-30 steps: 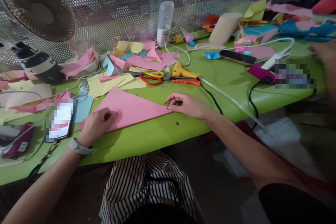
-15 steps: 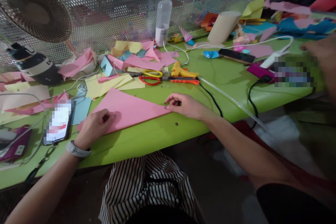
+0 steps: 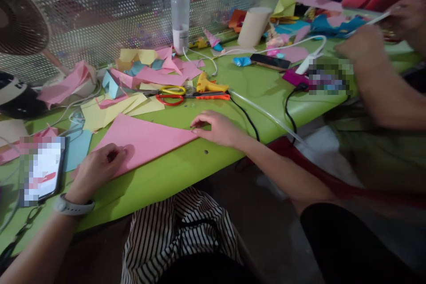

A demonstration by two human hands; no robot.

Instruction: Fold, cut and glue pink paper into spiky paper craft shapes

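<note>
A pink sheet of paper (image 3: 146, 140), folded to a triangle, lies flat near the table's front edge. My left hand (image 3: 96, 166), a pale watch on its wrist, rests on the sheet's left part with curled fingers, thumb against the paper; the sheet's left corner is partly hidden under it. At the pointed right corner, my right hand (image 3: 213, 128) pinches the paper between thumb and fingers. Just behind the sheet are red-and-yellow-handled scissors (image 3: 170, 97), an orange cutter (image 3: 213, 96) and a yellow glue gun (image 3: 209, 83).
Left of my left hand lies a lit phone (image 3: 45, 171). Paper scraps (image 3: 115, 108), a fan (image 3: 20, 13) and a clear bottle (image 3: 180, 22) stand or lie farther back. Cables cross the green table (image 3: 253, 84). At right, a co-worker's hands (image 3: 362, 44) hold a thin white thing.
The view has swung to the right, so the table's things sit farther left and more of the co-worker's arms shows. Both my hands keep their places on the pink paper.
</note>
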